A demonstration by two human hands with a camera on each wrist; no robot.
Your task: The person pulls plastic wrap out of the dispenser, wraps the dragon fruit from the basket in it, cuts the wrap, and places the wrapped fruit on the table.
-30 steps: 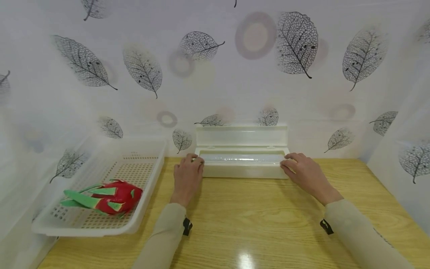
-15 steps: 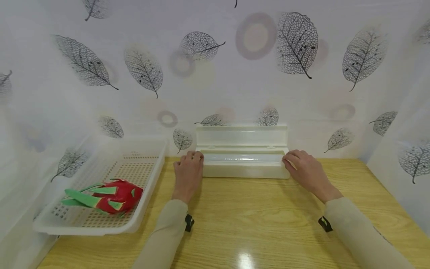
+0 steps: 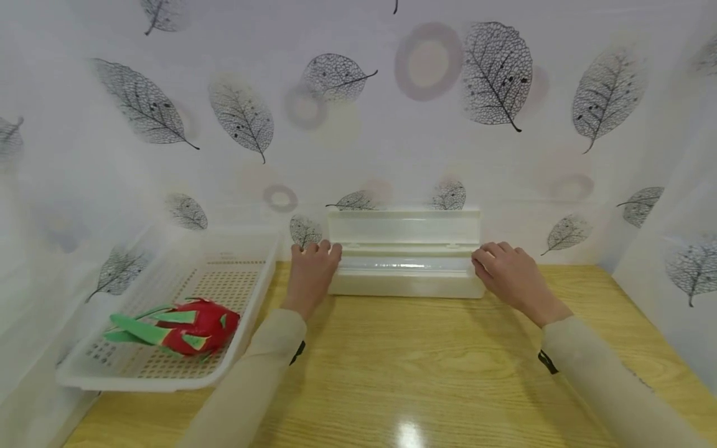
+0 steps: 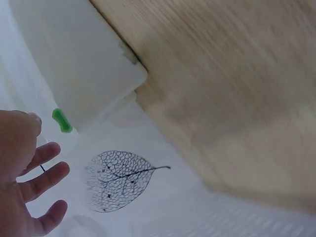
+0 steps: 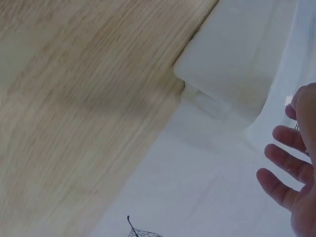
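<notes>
A long white plastic-wrap dispenser [image 3: 406, 287] sits at the back of the table with its lid [image 3: 403, 229] raised against the curtain. A shiny roll of plastic wrap [image 3: 406, 265] shows inside it. My left hand [image 3: 311, 274] is at the dispenser's left end and my right hand [image 3: 512, 280] at its right end. Both pinch the clear film's corners between thumb and forefinger, just above the box; the film is hard to make out. In the left wrist view a small green piece [image 4: 62, 121] shows at the dispenser's end, beside my curled fingers [image 4: 47, 182].
On the left a white perforated basket [image 3: 246, 330] holds a red dragon fruit [image 3: 204, 330] with green scales. A leaf-patterned curtain [image 3: 370, 149] hangs behind and at both sides. Wood-grain tabletop [image 3: 426, 373] stretches in front of the dispenser.
Both hands have risen slightly at the dispenser's ends, the left one more, and its forearm has swung outward. The dispenser, basket and dragon fruit have stayed put.
</notes>
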